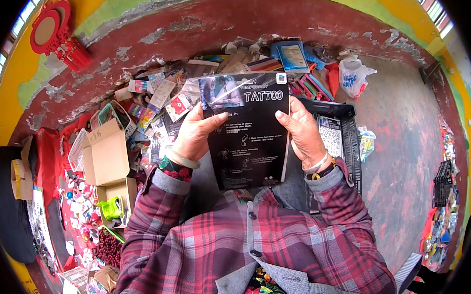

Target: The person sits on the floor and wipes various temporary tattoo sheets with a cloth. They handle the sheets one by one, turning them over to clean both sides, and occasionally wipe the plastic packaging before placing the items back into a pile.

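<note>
A flat black tattoo-sheet packet (249,142) in glossy clear wrap is held up in front of my chest. White print, small drawings and a photo strip cover the side facing me. My left hand (197,134) pinches its left edge, thumb lying across the front. On the opposite edge, my right hand (303,134) grips it with the thumb on top and the fingers behind. Beyond my right wrist, a black plastic crate (349,135) holds a black-and-white patterned sheet packet (330,135), partly covered by my hand and sleeve.
An open cardboard box (105,158) stands at the left, near a white basket (116,113). Mixed packets and papers (163,97) are heaped along the wall. A white plastic bag (354,76) sits at the far right. Small goods (78,207) lie on red cloth at left.
</note>
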`<action>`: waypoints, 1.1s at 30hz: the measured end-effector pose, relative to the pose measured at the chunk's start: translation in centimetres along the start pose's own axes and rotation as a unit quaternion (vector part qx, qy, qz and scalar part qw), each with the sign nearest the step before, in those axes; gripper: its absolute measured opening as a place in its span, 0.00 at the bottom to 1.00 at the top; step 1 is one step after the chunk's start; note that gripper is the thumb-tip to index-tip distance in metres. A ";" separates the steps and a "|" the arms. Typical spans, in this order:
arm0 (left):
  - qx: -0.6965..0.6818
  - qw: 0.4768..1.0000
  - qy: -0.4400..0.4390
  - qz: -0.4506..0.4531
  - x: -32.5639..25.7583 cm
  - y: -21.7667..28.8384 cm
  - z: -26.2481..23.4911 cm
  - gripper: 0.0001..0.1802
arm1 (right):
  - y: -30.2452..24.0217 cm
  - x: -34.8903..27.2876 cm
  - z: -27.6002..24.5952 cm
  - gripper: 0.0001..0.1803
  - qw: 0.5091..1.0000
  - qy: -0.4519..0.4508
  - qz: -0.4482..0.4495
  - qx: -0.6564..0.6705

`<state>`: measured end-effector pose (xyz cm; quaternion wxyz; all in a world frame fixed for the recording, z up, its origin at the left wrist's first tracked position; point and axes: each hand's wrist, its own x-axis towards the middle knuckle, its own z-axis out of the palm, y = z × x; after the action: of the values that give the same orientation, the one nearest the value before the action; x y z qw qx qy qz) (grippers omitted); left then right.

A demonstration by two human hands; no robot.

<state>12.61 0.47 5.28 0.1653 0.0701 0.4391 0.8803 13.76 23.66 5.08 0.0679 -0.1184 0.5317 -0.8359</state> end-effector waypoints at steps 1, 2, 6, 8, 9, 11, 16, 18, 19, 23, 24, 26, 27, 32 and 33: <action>-0.004 1.000 0.001 0.003 0.0 -0.1 0.0 0.21 | 0.0 0.0 -0.1 0.18 1.000 0.000 -0.001 0.011; -0.008 1.000 0.001 0.006 0.0 -0.1 -0.1 0.20 | 0.0 0.0 0.0 0.17 0.999 0.004 0.003 0.037; 0.016 0.999 0.005 0.029 0.1 0.1 0.1 0.20 | -0.1 0.1 0.5 0.17 0.991 0.012 0.033 0.126; 0.064 0.996 0.023 0.062 0.4 0.3 0.0 0.21 | -0.2 0.3 0.5 0.17 0.990 0.012 0.037 0.134; 0.118 0.985 0.074 0.104 0.3 0.3 0.1 0.24 | -0.3 0.3 0.4 0.17 0.992 0.013 0.030 0.125; 0.367 0.882 0.157 0.252 -0.2 0.6 0.0 0.28 | -0.8 0.4 0.6 0.17 0.993 0.019 0.015 0.111; 0.742 0.523 0.056 0.415 -0.8 3.6 1.4 0.24 | -2.1 0.5 0.9 0.16 0.999 0.025 -0.014 0.040; 0.757 0.515 0.037 0.399 -0.6 3.6 1.3 0.20 | -2.5 0.4 1.2 0.16 0.999 0.023 -0.019 0.035; 0.765 0.511 0.026 0.391 -0.4 3.6 1.2 0.18 | -2.5 0.5 1.3 0.15 0.999 0.025 -0.018 0.025; 0.806 0.452 -0.038 0.380 0.5 3.8 0.5 0.12 | -3.1 0.7 1.5 0.15 0.999 0.017 -0.031 -0.029; 0.817 0.430 -0.057 0.380 0.6 3.8 0.2 0.12 | -3.2 0.7 1.4 0.15 0.999 0.012 -0.029 -0.037; 0.835 0.386 -0.095 0.380 0.9 3.9 -1.0 0.12 | -3.5 0.8 1.2 0.15 1.000 0.003 -0.011 -0.021; 0.833 0.385 -0.098 0.385 1.1 3.7 -1.3 0.12 | -3.7 0.8 1.2 0.16 1.000 -0.002 0.006 0.002; 0.823 0.369 -0.122 0.414 1.0 3.6 -1.5 0.13 | -4.0 1.1 0.4 0.16 0.995 -0.017 0.066 0.067; 0.823 0.362 -0.125 0.419 1.0 3.5 -1.5 0.13 | -4.1 1.1 0.4 0.16 0.995 -0.021 0.070 0.070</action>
<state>10.47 -2.32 7.15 -0.3117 0.4554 0.8337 0.0178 12.88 24.81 9.04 0.1452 -0.0934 0.4773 -0.8616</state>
